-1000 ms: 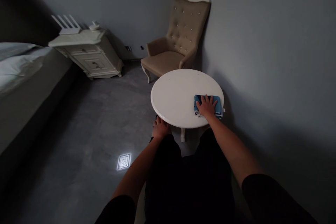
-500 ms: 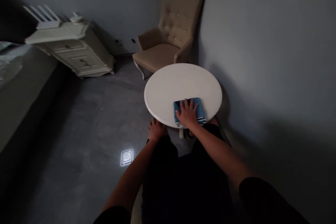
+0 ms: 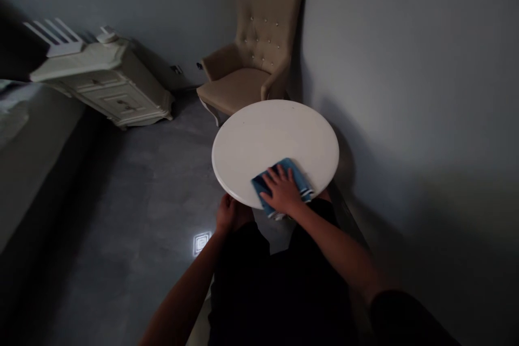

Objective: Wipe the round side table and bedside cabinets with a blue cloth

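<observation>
My right hand lies flat on a folded blue cloth, its fingers spread and pressing down. The cloth has a darker blue patch and a white striped edge, and it sits at the near rim of the round white table. One corner of it hangs over that rim. Just below the table's near-left edge, my left hand rests beside my knee. Its fingers are dark and partly hidden, and I make out nothing in it.
A tan tufted armchair stands behind the table. At the left is a white cabinet with a white router on top. The grey wall rises close on the right. A bright patterned light patch shows on the floor.
My right hand and the cloth have slid left and toward me, and the cloth has turned askew over the rim. My left hand has shifted slightly left and down. The view has tilted a little.
</observation>
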{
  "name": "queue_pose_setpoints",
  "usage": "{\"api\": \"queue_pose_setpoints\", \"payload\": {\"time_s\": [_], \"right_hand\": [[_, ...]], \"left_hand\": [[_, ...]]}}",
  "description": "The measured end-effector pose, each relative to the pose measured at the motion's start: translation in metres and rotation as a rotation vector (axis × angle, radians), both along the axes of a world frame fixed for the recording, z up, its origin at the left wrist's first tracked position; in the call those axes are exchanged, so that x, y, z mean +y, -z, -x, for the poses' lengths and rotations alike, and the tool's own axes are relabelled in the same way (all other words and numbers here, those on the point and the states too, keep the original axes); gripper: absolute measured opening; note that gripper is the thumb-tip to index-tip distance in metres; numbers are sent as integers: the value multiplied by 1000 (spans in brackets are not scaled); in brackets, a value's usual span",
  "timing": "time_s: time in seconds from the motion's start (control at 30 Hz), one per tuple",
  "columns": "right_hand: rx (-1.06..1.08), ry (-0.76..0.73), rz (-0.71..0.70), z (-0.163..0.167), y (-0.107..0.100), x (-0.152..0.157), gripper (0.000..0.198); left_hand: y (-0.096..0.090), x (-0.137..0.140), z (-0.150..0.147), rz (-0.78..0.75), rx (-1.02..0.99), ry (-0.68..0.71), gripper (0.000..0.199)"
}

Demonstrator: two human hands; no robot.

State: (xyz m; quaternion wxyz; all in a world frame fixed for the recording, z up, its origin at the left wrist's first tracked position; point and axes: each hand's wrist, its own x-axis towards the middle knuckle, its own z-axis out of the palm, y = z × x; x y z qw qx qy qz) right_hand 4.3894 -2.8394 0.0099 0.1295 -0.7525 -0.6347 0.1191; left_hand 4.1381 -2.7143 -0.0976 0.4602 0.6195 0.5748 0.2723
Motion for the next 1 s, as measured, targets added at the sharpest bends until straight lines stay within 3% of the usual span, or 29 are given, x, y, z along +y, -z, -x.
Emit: {"api": "queue_pose_setpoints", "payload": {"time_s": [0.1, 0.2, 0.3, 0.47, 0.63, 0.8, 1.0], "right_hand": [[-120, 226, 77, -78, 4, -41, 74], [-222, 429, 121, -129, 11, -64, 74], [-267, 512, 148, -141, 18, -68, 76], [-304, 488, 159, -134, 20, -47, 78], [-350, 440, 172, -178, 16, 6, 78], [-390, 464, 170, -243, 15, 102, 77], [-371, 487, 148, -302, 11, 225, 75]], "left_hand": [[-3, 23, -9, 53, -152, -196, 44], [-3, 52, -16, 198, -349, -284, 54], [1, 70, -19, 341, -494, -234, 71], [15, 70, -23, 452, -676, 9, 93], [34, 73, -23, 583, -599, 136, 83], [53, 90, -12, 641, -410, 245, 78], [63, 109, -6, 825, -618, 117, 72]]}}
